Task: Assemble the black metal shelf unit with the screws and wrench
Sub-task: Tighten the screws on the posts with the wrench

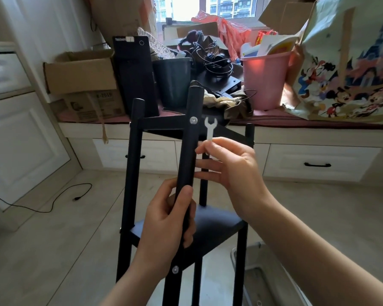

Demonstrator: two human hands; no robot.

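The black metal shelf unit (133, 173) stands on the floor in front of me, with an upper shelf and a lower shelf (217, 224) between its posts. My left hand (166, 226) grips the nearest post (189, 151) about halfway up. A silver screw (193, 120) sits in that post at the upper shelf, and another screw (175, 270) sits lower down. My right hand (230, 171) pinches a small white wrench (210, 129) by its handle, open jaw up, just right of the upper screw and apart from it.
A cluttered window bench runs behind the unit: cardboard boxes (80, 74), a black computer tower (135, 76), a dark bin (173, 80), a pink bucket (265, 80), a cartoon-print bag (349, 69). White drawers (318, 164) sit below. A black cable (53, 199) lies on the tile floor at left.
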